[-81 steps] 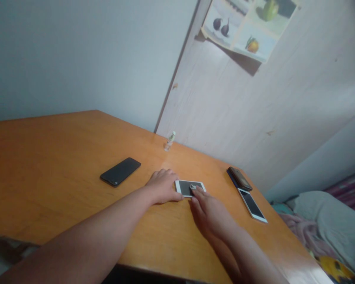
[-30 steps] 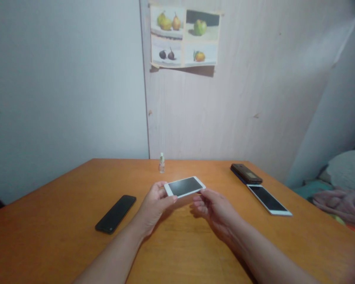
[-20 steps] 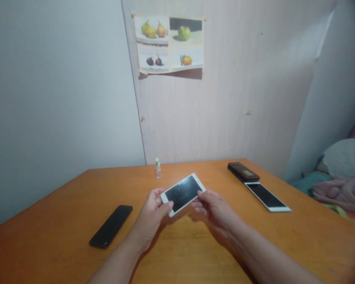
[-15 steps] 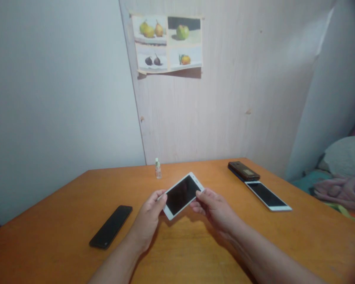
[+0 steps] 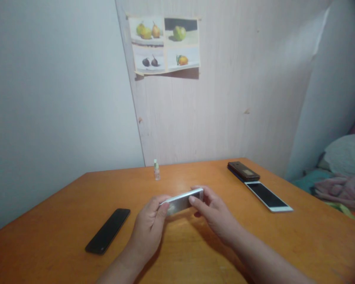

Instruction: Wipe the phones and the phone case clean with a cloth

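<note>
A white smartphone (image 5: 180, 204) with a dark screen is held above the table between both hands, tipped so its long edge shows. My left hand (image 5: 150, 221) grips its left end, thumb on the front. At the other end, my right hand (image 5: 214, 211) is closed on it with the thumb over the screen; the fingers behind are partly hidden. A black smartphone (image 5: 108, 231) lies on the table to the left of my left hand.
On the orange wooden table (image 5: 62, 205), a small clear bottle (image 5: 156, 170) stands near the back. Another white phone (image 5: 268, 196) lies at the right, touching or close to a brown phone case (image 5: 244, 170). Crumpled fabric (image 5: 343, 189) is beyond the right edge.
Both hands have tilted the white smartphone, so its screen is now seen at a steep slant and its long edge shows. The view has shifted slightly.
</note>
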Tool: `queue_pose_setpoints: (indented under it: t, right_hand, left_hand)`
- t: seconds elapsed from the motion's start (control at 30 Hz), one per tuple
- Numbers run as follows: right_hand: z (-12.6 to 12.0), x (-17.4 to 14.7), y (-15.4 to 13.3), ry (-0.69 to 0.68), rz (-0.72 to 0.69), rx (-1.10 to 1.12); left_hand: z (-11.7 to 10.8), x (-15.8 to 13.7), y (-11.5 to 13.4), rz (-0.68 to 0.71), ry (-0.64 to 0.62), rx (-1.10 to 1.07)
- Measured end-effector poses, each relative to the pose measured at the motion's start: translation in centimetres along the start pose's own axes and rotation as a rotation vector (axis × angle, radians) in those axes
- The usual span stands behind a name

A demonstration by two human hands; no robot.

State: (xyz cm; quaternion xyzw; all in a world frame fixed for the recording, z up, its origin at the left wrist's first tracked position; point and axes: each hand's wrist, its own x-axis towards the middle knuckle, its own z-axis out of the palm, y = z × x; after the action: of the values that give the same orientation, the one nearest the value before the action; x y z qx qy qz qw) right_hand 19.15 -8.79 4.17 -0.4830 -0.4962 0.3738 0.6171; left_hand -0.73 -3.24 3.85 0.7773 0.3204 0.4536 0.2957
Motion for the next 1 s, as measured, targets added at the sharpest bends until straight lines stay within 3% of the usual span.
queue_pose_setpoints:
  t: [0.17, 0.37, 0.6, 0.77, 1.0]
  right_hand:
    - [0.5, -0.1, 0.5, 0.007, -0.074, -0.012]
    - [1.1, -0.6, 0.8, -0.01, -0.153, -0.068]
    - [1.7, -1.3, 0.2, 0.01, -0.195, -0.107]
    - [1.6, -1.1, 0.5, 0.004, -0.192, -0.133]
    - [1.0, -0.6, 0.2, -0.03, -0.145, 0.092]
  left_hand:
    - [0.5, -0.3, 0.6, -0.01, 0.015, 0.004]
    - [0.7, -0.4, 0.8, 0.017, 0.127, -0.003]
    - [0.6, -0.5, 1.4, 0.099, 0.164, 0.037]
    - [0.7, -0.5, 1.4, 0.071, 0.174, 0.025]
    - [0.4, -0.1, 1.1, 0.024, 0.185, 0.034]
